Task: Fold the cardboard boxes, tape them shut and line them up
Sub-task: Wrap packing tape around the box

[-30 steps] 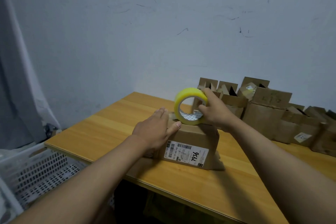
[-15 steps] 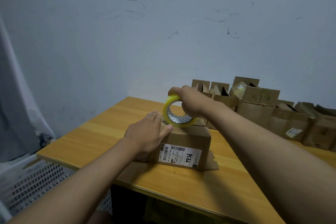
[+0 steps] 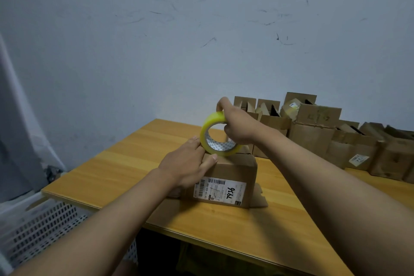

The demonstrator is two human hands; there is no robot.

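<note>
A small brown cardboard box (image 3: 233, 169) with a white shipping label (image 3: 220, 190) stands near the front of the wooden table (image 3: 125, 163). My left hand (image 3: 188, 165) lies flat on the box's top left corner, thumb along the top edge. My right hand (image 3: 237, 126) grips a yellowish roll of clear tape (image 3: 215, 137), held upright on the box's top, its lower rim touching the cardboard beside my left fingers. The far side of the box top is hidden behind the roll and hand.
Several folded cardboard boxes (image 3: 313, 137) stand in a row along the wall at the back right of the table. A white perforated plastic crate (image 3: 42, 226) sits on the floor left of the table. A grey curtain (image 3: 13, 119) hangs at far left.
My right hand has shifted its grip over the top of the roll and moved the roll left across the box top toward my left hand. My left hand stays pressed on the box.
</note>
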